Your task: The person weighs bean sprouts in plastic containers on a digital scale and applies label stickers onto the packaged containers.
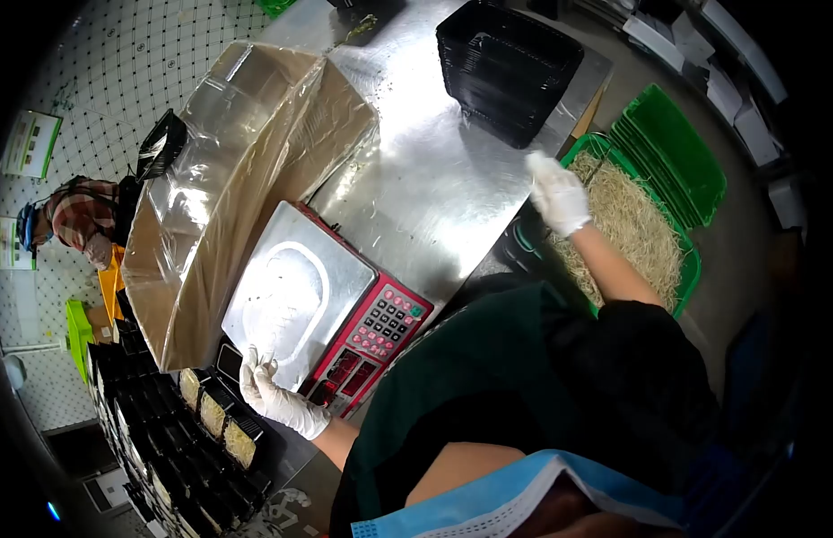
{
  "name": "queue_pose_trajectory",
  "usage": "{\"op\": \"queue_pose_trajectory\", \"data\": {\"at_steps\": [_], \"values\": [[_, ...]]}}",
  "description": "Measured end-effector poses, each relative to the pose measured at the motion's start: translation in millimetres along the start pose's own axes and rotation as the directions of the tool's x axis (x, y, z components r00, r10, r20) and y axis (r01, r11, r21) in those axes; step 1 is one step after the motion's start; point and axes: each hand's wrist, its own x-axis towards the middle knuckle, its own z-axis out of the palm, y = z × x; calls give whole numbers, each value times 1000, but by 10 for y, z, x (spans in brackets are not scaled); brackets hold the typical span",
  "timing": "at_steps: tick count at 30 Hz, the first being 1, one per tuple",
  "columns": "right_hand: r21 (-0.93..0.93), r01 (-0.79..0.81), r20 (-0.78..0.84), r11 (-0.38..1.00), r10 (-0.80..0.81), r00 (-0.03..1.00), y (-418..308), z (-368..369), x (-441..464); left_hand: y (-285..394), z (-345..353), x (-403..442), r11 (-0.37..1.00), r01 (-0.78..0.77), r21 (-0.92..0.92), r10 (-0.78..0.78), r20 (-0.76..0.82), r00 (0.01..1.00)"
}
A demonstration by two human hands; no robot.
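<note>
My left hand [282, 399], in a white glove, is at the lower left edge of the red scale [367, 336], near its metal pan [286, 278]; its fingers are bent and close together, and what they hold, if anything, is too small to name. My right hand [558, 195], also gloved, is over the table's right edge, beside a green basket [690, 269] of pale sprouts [636, 220]. Its fingers are bunched, and their grip cannot be made out. Nested black trays [506, 67] stand on the metal table [407, 193] above my right hand.
A large box lined with clear plastic [219, 197] stands left of the scale. Rows of black trays [165, 439], some with pale contents, are at the lower left. Stacked green baskets [672, 161] lie at the right. Another person [84, 220] is at the far left.
</note>
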Motion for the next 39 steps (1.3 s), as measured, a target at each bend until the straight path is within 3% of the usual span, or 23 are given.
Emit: {"op": "queue_pose_trajectory", "data": {"at_steps": [1,3,5,7,9,11,12,15,19,21,22,23,25,26,27,28,29,30,32,33,35,36,39], "values": [[22,-92,-52,996,93,994,243,-114,-35,-6,34,-32,1000,-1,1,1,1,1000],[26,-369,104,929,364,925,680,-234,9,-7,135,-72,999,46,23,-47,30,998],[78,-429,-1,900,430,903,949,-223,353,-57,257,-105,998,65,9,-65,2,998],[121,-505,97,854,496,863,1062,-270,864,-27,436,-130,1000,30,-7,-30,34,999],[69,-481,37,874,480,877,1380,180,1316,88,654,-170,1000,7,27,-7,10,1000],[-47,-493,289,869,484,826,1415,311,1678,184,797,-206,1000,-9,20,8,40,999],[-135,-450,251,883,470,846,1417,394,1671,166,797,-199,999,-26,45,22,83,996],[132,-471,365,872,399,842,1217,32,1507,132,864,-280,997,13,78,-19,71,997],[97,-226,92,969,217,972,1455,91,684,50,816,-336,994,60,94,-63,24,998],[-130,-329,596,935,339,728,1739,-30,270,42,829,-391,996,49,75,-51,31,998],[-281,-261,800,924,375,468,1815,-112,106,47,852,-401,996,62,69,-67,69,995],[-340,-254,830,905,416,370,1801,-276,-37,47,888,-408,994,100,39,-104,100,990],[-58,-463,698,884,367,615,1606,-496,-48,-4,940,-476,991,137,10,-136,210,968],[386,-541,643,747,203,739,1381,-524,36,78,1029,-527,991,128,42,-135,322,937],[743,-505,527,439,81,846,1019,-581,177,173,1144,-644,971,238,10,-221,406,887],[816,-509,539,274,-39,842,535,-845,414,181,1226,-692,966,257,15,-220,568,793],[846,-523,533,102,-161,831,0,-1084,588,267,1261,-744,903,429,18,-319,697,642],[849,-527,484,-45,-339,807,-440,-1122,649,359,1264,-840,908,417,28,-288,764,577],[739,-621,356,-262,-631,689,-1244,-1184,653,416,1212,-980,898,440,26,-258,840,477],[644,-695,288,-318,-741,606,-1598,-1197,585,335,1153,-1080,884,466,-42,-228,830,508],[520,-796,206,-309,-859,468,-2085,-1210,424,270,1035,-1217,845,480,-237,-141,767,626],[434,-849,166,-302,-899,405,-2314,-1236,336,280,832,-1131,810,586,35,-361,817,450],[374,-902,153,-215,-945,288,-2639,-1131,153,292,367,-1174,733,675,-82,-357,798,485]]}}
